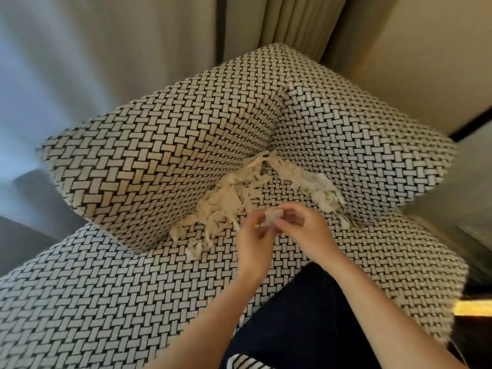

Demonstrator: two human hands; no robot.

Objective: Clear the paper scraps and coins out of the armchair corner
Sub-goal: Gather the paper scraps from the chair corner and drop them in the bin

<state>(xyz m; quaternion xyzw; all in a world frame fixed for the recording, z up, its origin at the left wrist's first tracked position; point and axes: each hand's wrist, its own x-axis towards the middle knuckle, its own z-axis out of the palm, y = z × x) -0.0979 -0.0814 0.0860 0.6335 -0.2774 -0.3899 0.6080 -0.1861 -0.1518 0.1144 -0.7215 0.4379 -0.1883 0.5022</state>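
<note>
Head view: the armchair [106, 302], covered in a black-and-white woven pattern, fills the picture. A heap of paper scraps [229, 198] sits in the back corner of its seat. One pale band runs along the seam under the left panel towards the seat's front edge. A whiter bunch [316, 187] lies along the seam under the right panel.

Both hands hover just in front of the heap, over the middle of the seat. The left hand [253, 243] and the right hand [300, 230] meet on one small scrap [271, 217]. Each grip is a fingertip pinch on it, with the other fingers curled.

No coin shows plainly. A brownish speck at the seat's right edge is too small to name. A dark cloth [306, 315] lies across the front of the seat below the wrists, and curtains [133, 49] hang behind the chair.

Most of the clearing looks undone, since the heap is large and only one piece is lifted.

Several things could go wrong from here:
- The shreds are light and loose, so a hasty sweep could scatter them over the front edge.
- A sweep could also push them deeper into the seams.
- Coins buried under the paper might slide into the crack once the heap is stirred.
- With two grips on so thin a piece, it may tear or slip if the hands pull apart.
</note>
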